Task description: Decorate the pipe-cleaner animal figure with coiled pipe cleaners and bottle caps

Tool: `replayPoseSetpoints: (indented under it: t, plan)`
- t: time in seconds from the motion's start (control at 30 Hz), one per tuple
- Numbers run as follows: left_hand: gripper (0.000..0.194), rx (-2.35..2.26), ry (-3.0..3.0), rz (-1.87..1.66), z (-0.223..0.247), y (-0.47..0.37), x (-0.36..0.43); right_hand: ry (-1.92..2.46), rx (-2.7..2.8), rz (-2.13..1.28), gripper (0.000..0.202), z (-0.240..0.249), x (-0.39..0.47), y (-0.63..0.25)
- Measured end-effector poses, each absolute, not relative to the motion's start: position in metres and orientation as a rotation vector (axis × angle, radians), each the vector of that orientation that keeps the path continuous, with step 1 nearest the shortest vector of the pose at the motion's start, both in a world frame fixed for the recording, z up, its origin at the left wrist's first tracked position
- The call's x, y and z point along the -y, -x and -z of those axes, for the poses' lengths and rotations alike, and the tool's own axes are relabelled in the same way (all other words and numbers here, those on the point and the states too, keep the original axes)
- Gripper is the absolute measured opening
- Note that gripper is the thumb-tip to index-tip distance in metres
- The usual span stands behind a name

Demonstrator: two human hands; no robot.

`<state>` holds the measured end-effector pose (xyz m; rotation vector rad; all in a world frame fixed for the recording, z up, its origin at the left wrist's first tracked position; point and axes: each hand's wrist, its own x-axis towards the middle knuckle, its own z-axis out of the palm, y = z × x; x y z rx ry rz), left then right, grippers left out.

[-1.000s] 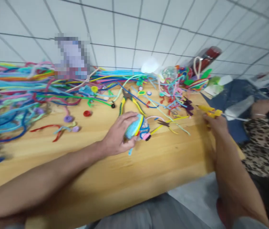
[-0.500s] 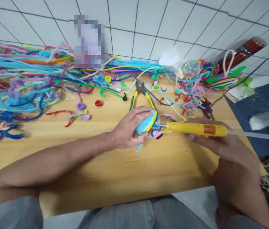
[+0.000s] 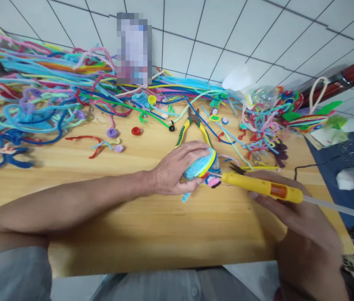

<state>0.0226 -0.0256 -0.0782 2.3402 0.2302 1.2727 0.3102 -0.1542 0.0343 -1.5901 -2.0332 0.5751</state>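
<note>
Near the middle of the table (image 3: pixel 152 238), the left hand (image 3: pixel 175 171) has its fingers and thumb clamped around a fuzzy blue craft (image 3: pixel 199 165) edged in yellow, with a pink piece (image 3: pixel 214 180) at its right end. To the right, the right hand (image 3: pixel 293 213) has its fingers wrapped around a yellow glue gun (image 3: pixel 255 185), the thumb on the near side; the far fingertips are hidden. The gun's metal nozzle (image 3: pixel 216 175) points at the craft's banded edge, touching it or just beside it; I cannot tell which.

If the nozzle is hot, a slip of the gun could burn the left thumb, which lies near it. Too firm a squeeze might flatten the fuzz or roll the craft under the nozzle, so that glue lands off the mark. Glue could also smear onto the pink piece just below. The pliers (image 3: pixel 193 120), handles spread, lie just beyond the left hand, where a sideways shift might knock them. A black cord (image 3: pixel 309 166) runs behind the right hand; should it feed the gun, a snag could pull the nozzle aside. Loose strands (image 3: pixel 265 129) farther off might catch stray glue.
</note>
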Motion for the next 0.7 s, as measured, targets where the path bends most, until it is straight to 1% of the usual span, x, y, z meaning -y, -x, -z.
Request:
replayPoseSetpoints:
  t: [0.1, 0.33, 0.57, 0.7]
  plan:
    - [0.074, -0.229, -2.338, -1.280, 0.079, -0.023, 0.026, 1.541, 2.079, -0.525, 0.019, -0.037, 0.153, -0.302]
    - [0.075, -0.227, -2.345, -1.302, 0.081, -0.024, 0.025, 1.450, 2.179, -0.465, 0.020, -0.035, 0.151, -0.297]
    - [0.074, -0.227, -2.343, -1.294, 0.081, -0.023, 0.026, 1.505, 2.113, -0.563, 0.020, -0.036, 0.155, -0.297]
    - [0.076, -0.233, -2.342, -1.284, 0.081, -0.023, 0.026, 1.531, 2.091, -0.562, 0.021, -0.037, 0.156, -0.296]
